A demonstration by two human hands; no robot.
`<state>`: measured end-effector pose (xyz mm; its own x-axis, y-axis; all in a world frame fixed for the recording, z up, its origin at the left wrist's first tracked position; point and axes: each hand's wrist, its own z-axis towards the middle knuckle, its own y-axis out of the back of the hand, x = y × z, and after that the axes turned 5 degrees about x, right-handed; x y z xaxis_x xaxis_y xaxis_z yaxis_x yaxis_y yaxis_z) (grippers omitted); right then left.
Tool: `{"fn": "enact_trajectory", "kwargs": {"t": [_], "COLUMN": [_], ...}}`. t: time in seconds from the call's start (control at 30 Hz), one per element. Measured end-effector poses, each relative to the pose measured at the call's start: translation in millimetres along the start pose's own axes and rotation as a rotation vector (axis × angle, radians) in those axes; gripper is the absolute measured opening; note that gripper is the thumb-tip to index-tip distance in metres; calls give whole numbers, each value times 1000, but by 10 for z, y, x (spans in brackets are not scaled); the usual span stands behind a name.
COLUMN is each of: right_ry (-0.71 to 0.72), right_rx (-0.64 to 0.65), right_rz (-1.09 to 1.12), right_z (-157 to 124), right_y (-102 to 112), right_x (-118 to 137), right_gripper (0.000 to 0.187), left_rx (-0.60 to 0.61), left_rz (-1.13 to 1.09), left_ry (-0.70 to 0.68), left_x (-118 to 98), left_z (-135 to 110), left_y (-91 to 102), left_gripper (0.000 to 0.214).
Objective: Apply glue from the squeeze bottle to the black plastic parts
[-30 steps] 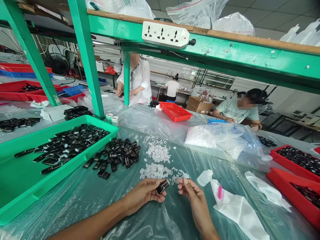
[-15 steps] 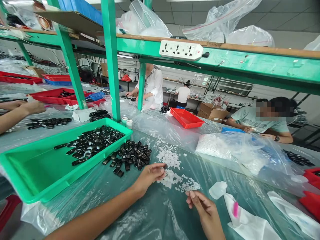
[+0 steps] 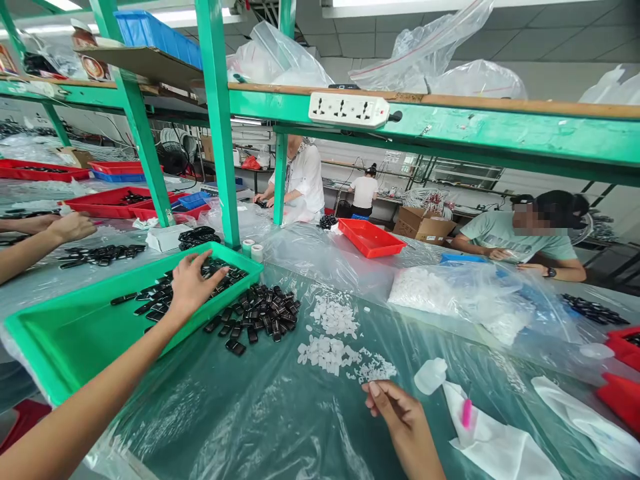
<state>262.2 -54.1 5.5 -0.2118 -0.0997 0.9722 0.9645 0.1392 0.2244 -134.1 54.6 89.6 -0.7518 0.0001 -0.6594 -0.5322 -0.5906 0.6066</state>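
Observation:
My left hand (image 3: 194,287) is over the green tray (image 3: 55,327), fingers spread above the small black rectangular parts (image 3: 155,293) lying in it. I see nothing held in it. A heap of similar black pieces (image 3: 263,310) lies on the table to the right of the tray. My right hand (image 3: 395,410) is closed in a pinch at the near edge of a patch of tiny white bits (image 3: 375,368); whatever is between its fingertips is too small to make out. Flat white pieces (image 3: 327,353) lie just left of these, with another white pile (image 3: 334,315) behind.
A clear bag of white pieces (image 3: 430,290) lies at the right, near a white cloth (image 3: 500,433) with a pink tool (image 3: 467,413). A red tray (image 3: 373,238) stands farther back. Green shelf posts (image 3: 220,133) rise behind the green tray. Co-workers sit around; one's hand (image 3: 73,228) is at the left.
My left hand has moved left from the white pieces to the green tray, its fingers now spread; the small dark piece seen in it before no longer shows. My right hand stays pinched in place.

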Motion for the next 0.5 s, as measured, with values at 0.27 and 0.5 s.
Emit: {"fn": "enact_trajectory", "kwargs": {"t": [0.27, 0.5], "right_ry": [15, 51], "right_rx": [27, 42], "right_rz": [-64, -250], "right_z": [19, 14], "right_y": [-16, 23], "right_x": [-41, -32], "right_gripper": [36, 35], "left_rx": [497, 624], "left_rz": [144, 187], "left_ry": [-367, -365], "left_x": [-104, -297], "left_z": [-540, -774], "left_y": [-390, -643], "left_gripper": [28, 28]}}
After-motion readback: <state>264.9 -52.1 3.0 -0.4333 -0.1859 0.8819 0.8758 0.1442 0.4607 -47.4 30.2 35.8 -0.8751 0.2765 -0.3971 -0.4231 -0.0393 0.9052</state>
